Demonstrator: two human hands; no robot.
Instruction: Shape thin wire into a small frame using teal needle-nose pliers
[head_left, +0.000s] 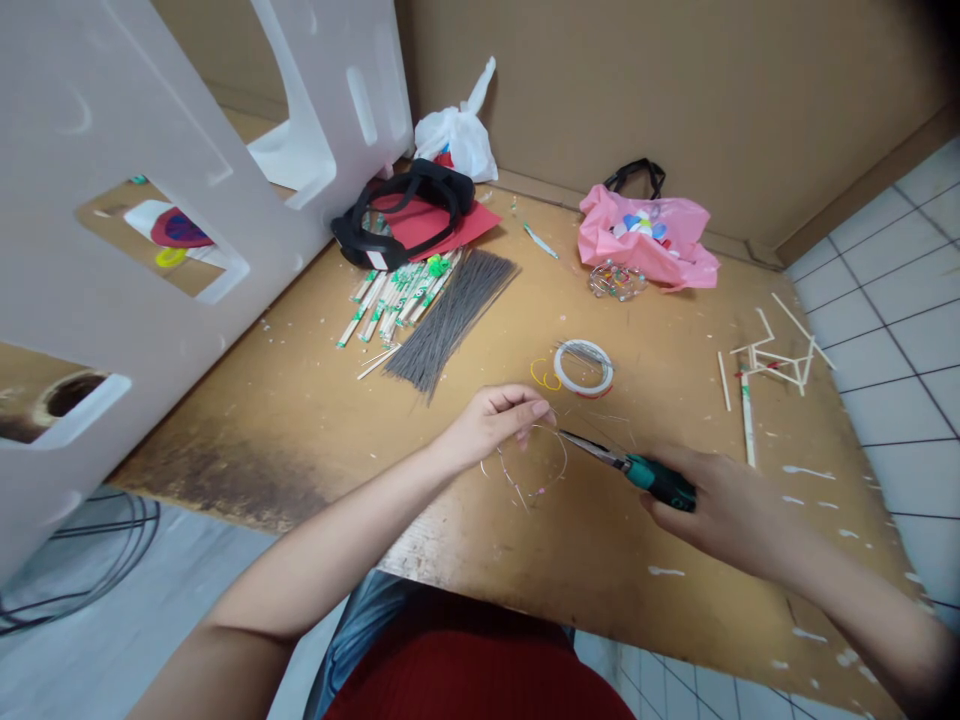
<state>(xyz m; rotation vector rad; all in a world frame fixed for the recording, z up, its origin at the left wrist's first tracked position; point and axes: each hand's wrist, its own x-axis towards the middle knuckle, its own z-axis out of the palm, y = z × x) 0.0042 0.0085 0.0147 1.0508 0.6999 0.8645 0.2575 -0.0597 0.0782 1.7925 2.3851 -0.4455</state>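
My left hand (514, 415) pinches a thin wire loop (564, 462) that hangs below the fingers, with a few small pinkish beads along it. In my right hand (720, 505) are long-nose pliers (660, 482) with teal and black handles, fingers wrapped round the grips. The plier tips reach the wire close to my left fingertips; whether the jaws are closed on it is too small to tell. Just beyond my hands lies a white ring (559, 372) with short wires inside, and a curl of yellow wire (546, 376) lies to its left.
A bundle of grey wires (454, 320) and wrapped chopsticks (397, 300) lie left, near a black headset strap (367, 240) on red paper. A pink bag (690, 240), beaded wire (616, 282) and white bag (461, 140) stand farther back. A stick frame (787, 365) lies right; a white plastic panel (315, 130) stands left.
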